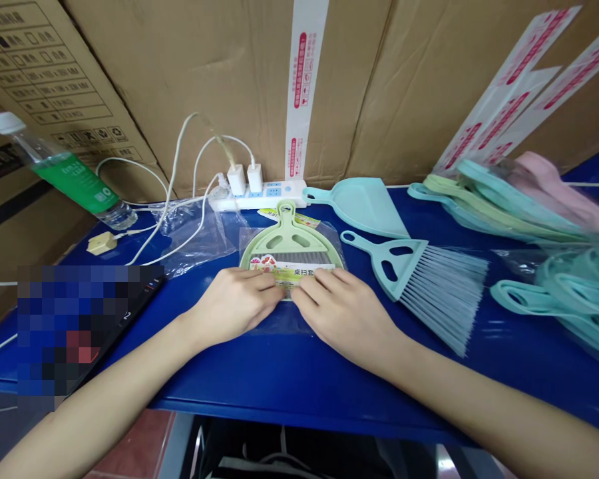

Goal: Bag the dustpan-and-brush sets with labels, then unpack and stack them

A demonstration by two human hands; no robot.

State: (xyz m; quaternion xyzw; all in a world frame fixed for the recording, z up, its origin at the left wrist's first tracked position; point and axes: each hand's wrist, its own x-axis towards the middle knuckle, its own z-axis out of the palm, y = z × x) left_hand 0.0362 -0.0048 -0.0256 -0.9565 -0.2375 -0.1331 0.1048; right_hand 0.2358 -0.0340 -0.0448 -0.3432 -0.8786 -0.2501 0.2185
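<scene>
A pale green dustpan [290, 238] with a grey-bristled brush lies flat inside a clear plastic bag [279, 320] on the blue table [299, 379]. A paper label card [292, 274] with Chinese print sits over them. My left hand [234, 306] and my right hand [344, 319] lie side by side on the bag, fingertips almost meeting at the card's lower edge. Both hands press down on the plastic, and my thumbs are hidden. Nearest my right hand lies a mint hand brush [419, 286] with pale bristles, outside any bag.
A mint dustpan [359, 206] lies behind the brush. Bagged stacks of dustpans and brushes [509, 199] pile up at the right. A white power strip [257, 196] with plugged-in adapters and cables, a water bottle [64, 176], and a pixelated dark device [84, 326] lie to the left. Cardboard boxes form the back wall.
</scene>
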